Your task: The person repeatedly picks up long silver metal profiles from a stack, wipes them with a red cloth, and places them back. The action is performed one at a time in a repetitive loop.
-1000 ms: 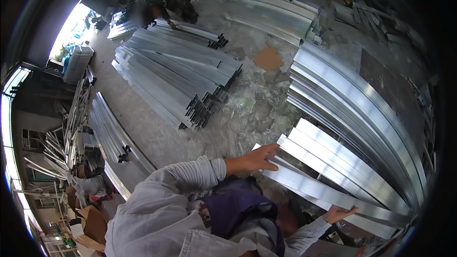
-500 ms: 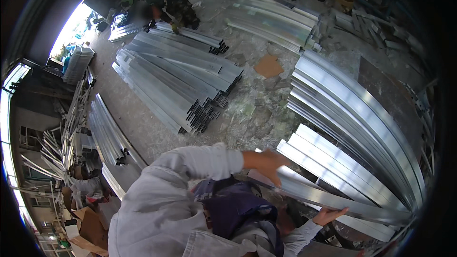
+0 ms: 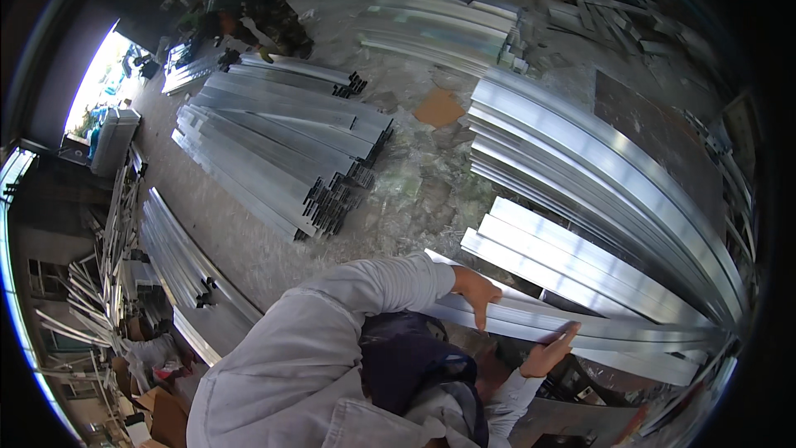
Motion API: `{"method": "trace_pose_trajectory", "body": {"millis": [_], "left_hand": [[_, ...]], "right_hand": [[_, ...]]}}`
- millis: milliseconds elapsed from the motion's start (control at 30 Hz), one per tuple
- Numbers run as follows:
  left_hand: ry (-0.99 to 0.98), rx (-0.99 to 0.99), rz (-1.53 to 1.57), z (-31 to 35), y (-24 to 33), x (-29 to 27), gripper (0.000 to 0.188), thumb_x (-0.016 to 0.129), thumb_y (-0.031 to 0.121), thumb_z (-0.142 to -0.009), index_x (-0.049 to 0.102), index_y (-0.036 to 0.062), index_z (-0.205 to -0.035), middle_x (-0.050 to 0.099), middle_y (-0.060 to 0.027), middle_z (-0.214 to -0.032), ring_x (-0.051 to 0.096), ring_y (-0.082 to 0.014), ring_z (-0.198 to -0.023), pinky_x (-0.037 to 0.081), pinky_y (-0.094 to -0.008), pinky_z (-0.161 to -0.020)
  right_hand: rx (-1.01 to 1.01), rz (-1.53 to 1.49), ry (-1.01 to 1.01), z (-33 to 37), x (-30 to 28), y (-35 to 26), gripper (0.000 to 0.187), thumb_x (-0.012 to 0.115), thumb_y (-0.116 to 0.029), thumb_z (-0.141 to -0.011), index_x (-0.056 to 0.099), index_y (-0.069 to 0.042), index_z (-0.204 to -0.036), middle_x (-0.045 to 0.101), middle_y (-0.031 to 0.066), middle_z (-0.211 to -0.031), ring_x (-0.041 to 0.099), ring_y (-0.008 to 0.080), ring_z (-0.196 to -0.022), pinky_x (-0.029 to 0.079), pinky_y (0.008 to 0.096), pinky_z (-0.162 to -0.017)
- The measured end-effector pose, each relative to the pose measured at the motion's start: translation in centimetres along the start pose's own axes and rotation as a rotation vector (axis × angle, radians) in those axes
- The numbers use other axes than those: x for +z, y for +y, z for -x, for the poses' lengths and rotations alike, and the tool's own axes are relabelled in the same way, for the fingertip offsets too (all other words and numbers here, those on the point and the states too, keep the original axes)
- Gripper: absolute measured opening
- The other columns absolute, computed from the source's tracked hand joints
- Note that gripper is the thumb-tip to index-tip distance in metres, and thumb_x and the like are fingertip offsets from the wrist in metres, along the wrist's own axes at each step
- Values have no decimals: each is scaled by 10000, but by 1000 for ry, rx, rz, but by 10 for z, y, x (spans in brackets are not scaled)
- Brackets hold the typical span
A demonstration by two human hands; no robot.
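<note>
A long silver metal profile (image 3: 531, 323) lies across in front of me, and a lengthwise groove shows on it. My left hand (image 3: 477, 292) is closed over its near part, thumb down along the side. Farther along, my right hand (image 3: 549, 353) grips the lower edge, fingertips pointing up at the profile. Just beyond my hands are wide, bright silver profiles (image 3: 572, 261) lying side by side. Another flat silver length (image 3: 638, 365) sits below the held one.
Stacked metal profiles (image 3: 282, 149) lie on the floor at centre left, more (image 3: 597, 182) at right and a further stack (image 3: 448, 25) at the back. A person (image 3: 269, 21) bends over strips at far left. A brown cardboard piece (image 3: 439, 108) lies between stacks; a box (image 3: 166, 415) is at lower left.
The held profile has turned, so its grooved face now shows. My left hand has closed onto it; my right hand has shifted left along it. The whole view has swung slightly.
</note>
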State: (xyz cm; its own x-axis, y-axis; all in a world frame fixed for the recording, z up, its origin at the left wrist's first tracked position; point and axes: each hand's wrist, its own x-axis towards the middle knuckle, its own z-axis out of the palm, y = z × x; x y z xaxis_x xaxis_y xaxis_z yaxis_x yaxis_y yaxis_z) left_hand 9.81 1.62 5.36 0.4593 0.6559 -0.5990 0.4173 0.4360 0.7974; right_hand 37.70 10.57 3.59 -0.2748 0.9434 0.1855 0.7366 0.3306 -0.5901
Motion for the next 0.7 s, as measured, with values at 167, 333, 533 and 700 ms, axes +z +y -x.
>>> {"method": "trace_pose_trajectory", "body": {"millis": [167, 333, 533, 700], "left_hand": [[-120, -74, 50, 21, 9, -2, 1108, 829, 472, -682, 272, -51, -1484, 367, -270, -1487, 378, -378, -1374, 340, -413, -1104], [-16, 12, 85, 58, 19, 9, 879, 824, 438, -674, 471, -47, -1317, 559, -223, -1259, 542, -315, -1166, 425, -395, -974], [44, 39, -9, 110, 6, 26, 641, 827, 427, -684, 479, 23, -1038, 515, -93, -936, 495, -204, -869, 410, -367, -731], [107, 59, -22, 171, -60, 34, 554, 836, 364, -698, 427, 87, -948, 428, -28, -824, 426, -158, -754, 378, -346, -651]], "right_hand": [[907, -1311, 247, -19, -11, -47, 595, 719, -318, -899, 451, -87, -1378, 565, 86, -1260, 559, 195, -1126, 479, 321, -922], [852, -1458, 233, -30, -46, 20, 743, 680, -410, -900, 329, -103, -1479, 440, 110, -1396, 493, 211, -1223, 448, 365, -980], [-166, -473, 51, -33, -46, 76, 805, 624, -173, -884, 177, 83, -1503, 221, 231, -1561, 250, 319, -1439, 169, 398, -1186], [279, -1171, 94, 25, -7, -26, 814, 619, -133, -869, 164, 31, -1524, 220, 164, -1574, 262, 284, -1427, 220, 433, -1176]]}}
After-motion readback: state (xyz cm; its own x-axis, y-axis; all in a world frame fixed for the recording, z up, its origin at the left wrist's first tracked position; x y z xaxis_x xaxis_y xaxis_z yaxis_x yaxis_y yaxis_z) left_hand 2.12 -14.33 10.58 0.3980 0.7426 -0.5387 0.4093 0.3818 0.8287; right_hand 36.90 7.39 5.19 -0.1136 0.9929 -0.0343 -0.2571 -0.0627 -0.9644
